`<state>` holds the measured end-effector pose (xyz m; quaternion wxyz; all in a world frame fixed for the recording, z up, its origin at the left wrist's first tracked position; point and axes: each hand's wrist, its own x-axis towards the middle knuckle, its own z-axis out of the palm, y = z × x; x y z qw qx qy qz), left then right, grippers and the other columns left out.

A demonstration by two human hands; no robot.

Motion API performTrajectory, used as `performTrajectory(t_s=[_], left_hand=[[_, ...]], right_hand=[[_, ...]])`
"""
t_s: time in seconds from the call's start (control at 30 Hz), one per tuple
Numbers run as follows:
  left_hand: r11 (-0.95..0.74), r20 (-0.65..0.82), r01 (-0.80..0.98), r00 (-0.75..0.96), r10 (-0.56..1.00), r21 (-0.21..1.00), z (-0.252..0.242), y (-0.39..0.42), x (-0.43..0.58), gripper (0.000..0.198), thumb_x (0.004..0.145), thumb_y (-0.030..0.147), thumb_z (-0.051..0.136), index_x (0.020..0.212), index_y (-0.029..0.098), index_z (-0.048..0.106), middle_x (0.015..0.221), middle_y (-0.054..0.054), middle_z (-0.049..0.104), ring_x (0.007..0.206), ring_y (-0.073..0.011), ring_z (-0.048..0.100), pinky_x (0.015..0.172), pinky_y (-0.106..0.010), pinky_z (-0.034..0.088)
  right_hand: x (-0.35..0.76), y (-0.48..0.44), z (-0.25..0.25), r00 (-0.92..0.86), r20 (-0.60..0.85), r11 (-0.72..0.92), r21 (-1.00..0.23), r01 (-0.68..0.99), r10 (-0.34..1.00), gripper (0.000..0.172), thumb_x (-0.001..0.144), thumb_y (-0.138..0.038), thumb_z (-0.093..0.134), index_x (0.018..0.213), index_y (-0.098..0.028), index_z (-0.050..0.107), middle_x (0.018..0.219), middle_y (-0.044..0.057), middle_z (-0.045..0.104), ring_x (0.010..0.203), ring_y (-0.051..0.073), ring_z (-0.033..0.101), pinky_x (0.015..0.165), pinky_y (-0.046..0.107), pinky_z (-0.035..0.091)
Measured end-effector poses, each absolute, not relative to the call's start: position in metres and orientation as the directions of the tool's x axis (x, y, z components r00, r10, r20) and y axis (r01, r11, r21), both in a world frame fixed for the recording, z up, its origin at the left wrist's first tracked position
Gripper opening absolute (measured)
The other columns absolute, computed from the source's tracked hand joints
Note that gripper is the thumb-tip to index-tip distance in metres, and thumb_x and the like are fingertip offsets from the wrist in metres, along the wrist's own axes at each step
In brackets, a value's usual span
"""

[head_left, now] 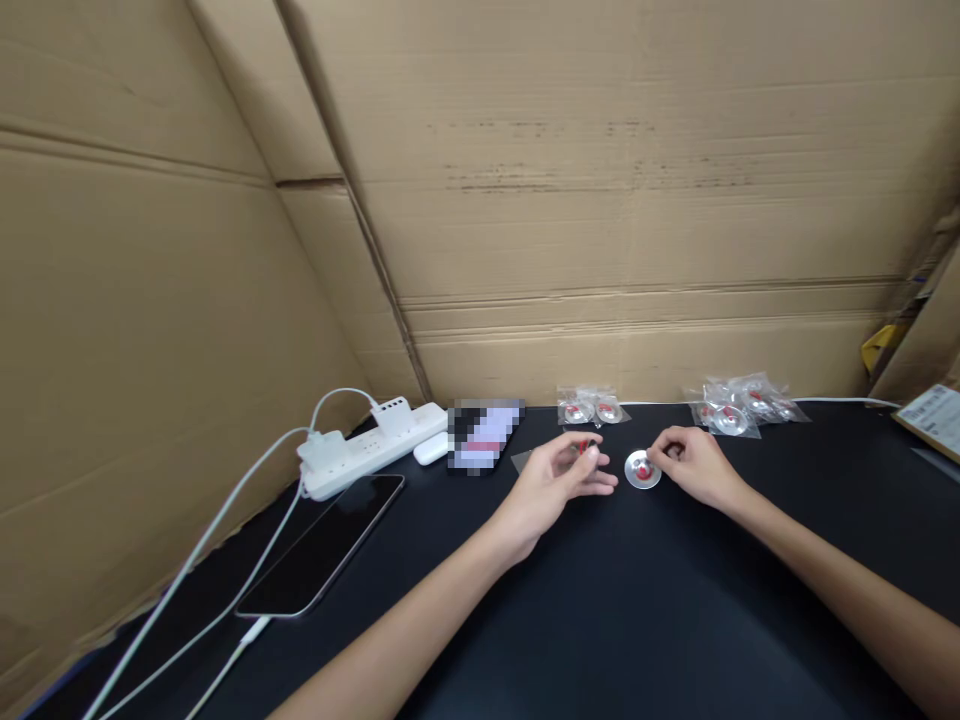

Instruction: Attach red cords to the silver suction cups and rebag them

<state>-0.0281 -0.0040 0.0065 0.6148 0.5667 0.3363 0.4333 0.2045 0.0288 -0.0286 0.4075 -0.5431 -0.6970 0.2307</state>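
Note:
Between the thumb and forefinger of my left hand [556, 482] is a small red piece [584, 447] with a dark or shiny edge; its kind is too small to make out. The other fingers of that hand are loosely stretched. My right hand [694, 465] is closed in a pinch at the right rim of a round silver metal disc [634, 474] with a red centre. The disc is low over or on the black table, slightly right of my left hand. A flat clear plastic bag [520, 461] lies partly behind my left hand.
Bagged silver-and-red discs [592, 408] lie by the cardboard wall [637, 200], with a larger pile of bags [742, 403] to the right. On the left are a white power strip [360, 460] with cables, a tablet [326, 550] and a blurred-out phone [486, 436]. A labelled box [932, 418] stands far right.

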Motion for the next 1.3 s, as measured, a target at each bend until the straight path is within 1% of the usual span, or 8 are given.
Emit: performTrajectory(t_s=[0.2,0.3,0.4,0.5,0.7,0.83,1.07,1.3], left_hand=[[0.198,0.0,-0.342,0.502,0.865,0.919,0.003,-0.005,-0.029,0.036,0.093,0.04,0.06,0.116,0.014,0.059,0.1,-0.014,0.071,0.092,-0.0265,0.072,0.098,-0.047,0.051],[0.197,0.012,-0.349,0.515,0.857,0.916,-0.001,-0.004,-0.028,0.036,0.092,0.039,0.061,0.119,0.016,0.059,0.1,-0.012,0.071,0.091,-0.0247,0.072,0.097,-0.047,0.051],[0.18,0.031,-0.335,0.539,0.842,0.925,-0.003,-0.004,-0.028,0.033,0.09,0.037,0.066,0.117,0.018,0.063,0.105,-0.01,0.069,0.095,-0.0219,0.068,0.094,-0.044,0.053],[0.17,0.012,-0.282,0.545,0.839,0.944,-0.004,-0.006,-0.028,0.034,0.085,0.036,0.071,0.114,0.02,0.065,0.104,-0.007,0.068,0.096,-0.0201,0.067,0.091,-0.04,0.054],[0.136,0.002,-0.191,0.586,0.81,0.972,0.001,-0.009,-0.029,0.037,0.081,0.036,0.075,0.112,0.019,0.065,0.1,-0.008,0.069,0.098,-0.0229,0.067,0.093,-0.044,0.053],[0.105,0.022,-0.179,0.592,0.806,0.978,0.002,-0.009,-0.028,0.036,0.079,0.032,0.076,0.11,0.018,0.065,0.1,-0.008,0.069,0.098,-0.0235,0.066,0.091,-0.044,0.053],[0.014,0.058,-0.127,0.545,0.836,0.992,0.001,-0.008,-0.026,0.031,0.083,0.033,0.073,0.109,0.017,0.065,0.092,-0.006,0.069,0.086,-0.0174,0.064,0.08,-0.032,0.051],[-0.028,0.07,-0.093,0.489,0.87,0.995,-0.001,-0.004,-0.027,0.034,0.084,0.035,0.07,0.111,0.016,0.062,0.095,-0.008,0.07,0.083,-0.0167,0.062,0.069,-0.027,0.047]], right_hand=[[0.193,0.012,-0.017,-0.142,0.514,0.433,-0.506,0.746,0.846,0.012,0.083,-0.022,0.057,0.079,-0.019,0.067,0.08,0.005,0.06,0.073,0.02,0.056,0.066,0.032,0.043],[0.178,-0.004,-0.006,-0.267,0.618,0.607,-0.442,0.66,0.74,0.014,0.091,-0.022,0.051,0.093,-0.02,0.065,0.09,0.007,0.059,0.083,0.021,0.058,0.074,0.033,0.046],[0.166,-0.016,-0.002,-0.419,0.603,0.716,-0.416,0.561,0.679,0.013,0.094,-0.025,0.053,0.099,-0.021,0.064,0.093,0.007,0.059,0.085,0.02,0.058,0.076,0.033,0.047],[0.16,-0.02,-0.005,-0.489,0.548,0.73,-0.43,0.531,0.679,0.011,0.094,-0.025,0.053,0.098,-0.021,0.063,0.089,0.006,0.06,0.082,0.02,0.056,0.072,0.032,0.046],[0.16,-0.018,-0.01,-0.432,0.515,0.672,-0.566,0.478,0.741,0.01,0.093,-0.025,0.056,0.086,-0.021,0.061,0.074,0.001,0.056,0.065,0.014,0.051,0.06,0.027,0.039],[0.158,-0.02,-0.008,-0.431,0.52,0.675,-0.565,0.475,0.738,0.009,0.09,-0.02,0.055,0.084,-0.02,0.062,0.07,0.0,0.055,0.061,0.013,0.049,0.058,0.026,0.037],[0.157,-0.02,-0.004,-0.267,0.534,0.591,-0.645,0.484,0.802,0.011,0.075,-0.011,0.056,0.069,-0.02,0.053,0.061,-0.003,0.048,0.053,0.011,0.044,0.05,0.023,0.034],[0.169,-0.011,-0.002,-0.225,0.491,0.531,-0.677,0.51,0.842,0.016,0.077,-0.012,0.05,0.062,-0.019,0.048,0.054,-0.005,0.041,0.05,0.01,0.038,0.048,0.022,0.029]])
